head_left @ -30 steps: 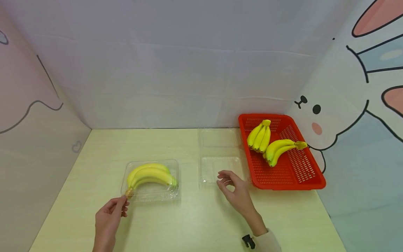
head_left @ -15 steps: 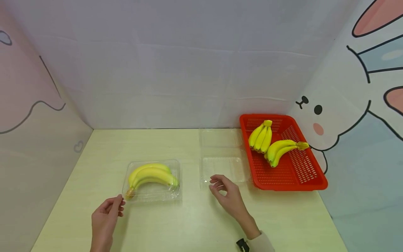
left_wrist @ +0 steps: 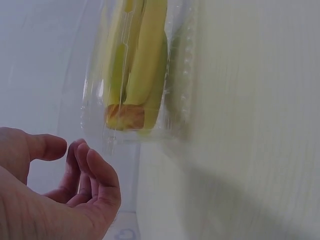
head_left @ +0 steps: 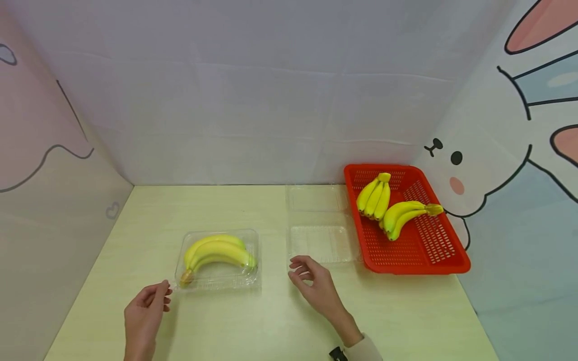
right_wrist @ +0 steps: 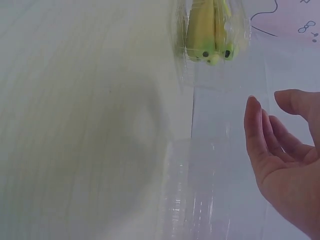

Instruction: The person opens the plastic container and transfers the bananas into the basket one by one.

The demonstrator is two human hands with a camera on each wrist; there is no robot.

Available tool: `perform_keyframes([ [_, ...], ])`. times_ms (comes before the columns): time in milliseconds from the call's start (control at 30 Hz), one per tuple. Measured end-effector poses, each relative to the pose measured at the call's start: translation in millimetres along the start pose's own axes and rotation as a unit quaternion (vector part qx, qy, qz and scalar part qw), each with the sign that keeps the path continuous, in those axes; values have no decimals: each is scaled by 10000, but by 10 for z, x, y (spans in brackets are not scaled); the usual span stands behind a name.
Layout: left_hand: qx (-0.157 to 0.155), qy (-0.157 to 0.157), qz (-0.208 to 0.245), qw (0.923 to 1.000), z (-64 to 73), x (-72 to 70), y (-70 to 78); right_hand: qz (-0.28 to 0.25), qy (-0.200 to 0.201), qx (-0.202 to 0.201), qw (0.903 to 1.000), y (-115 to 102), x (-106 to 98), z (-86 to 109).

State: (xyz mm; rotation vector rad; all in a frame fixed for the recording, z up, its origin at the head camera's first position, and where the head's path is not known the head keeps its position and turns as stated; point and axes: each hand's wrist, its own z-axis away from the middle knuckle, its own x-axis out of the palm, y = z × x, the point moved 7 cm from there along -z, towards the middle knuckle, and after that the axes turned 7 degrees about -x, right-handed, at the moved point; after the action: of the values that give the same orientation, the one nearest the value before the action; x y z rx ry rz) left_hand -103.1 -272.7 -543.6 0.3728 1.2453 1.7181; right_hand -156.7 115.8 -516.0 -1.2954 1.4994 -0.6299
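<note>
The clear box (head_left: 221, 285) with yellow bananas (head_left: 219, 249) inside sits on the pale table (head_left: 244, 326), well to the left of the red basket (head_left: 406, 256). Its plastic is thin and glossy, streaked with highlights, with a ribbed edge in the left wrist view. The bananas curve in an arch: soft yellow skins, a brownish stem end at the near left corner, and greenish tips with dark ends on the side toward the basket. The lid appears to cover them, though through such transparent plastic I cannot tell whether its edge is fastened.

The left hand (head_left: 145, 313), farther left of the basket than the box, is near that stem corner but apart from it. Its fingers bend loosely, thumb separate from the fingertips, grasping nothing. The right hand (head_left: 316, 288) is left of the basket and toward the person, just beside the near edge of an unfolded clear container (head_left: 318, 235); its fingers are softly curved and released, the thumb away from them.

That container lies just beside the basket's left side, its two shallow halves one behind the other. Inside the basket are an upright-looking yellow bunch (head_left: 374, 196) and a sideways bunch (head_left: 404, 216), its stem over the right rim.
</note>
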Motion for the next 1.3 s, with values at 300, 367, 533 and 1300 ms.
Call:
perform_keyframes([
  [300,31,127,-20,9999,-76,-39,-44,-383,-192,360,9984,56,168,5],
  [367,16,146,-112,9998,-95,-48,-59,-472,-222,385,9979,54,206,4],
  [533,-51,183,-235,9995,-125,-57,-84,-664,-298,527,9960,65,307,3],
  [1300,8,152,-657,9977,-179,50,-149,-947,-408,883,9907,59,622,-4],
])
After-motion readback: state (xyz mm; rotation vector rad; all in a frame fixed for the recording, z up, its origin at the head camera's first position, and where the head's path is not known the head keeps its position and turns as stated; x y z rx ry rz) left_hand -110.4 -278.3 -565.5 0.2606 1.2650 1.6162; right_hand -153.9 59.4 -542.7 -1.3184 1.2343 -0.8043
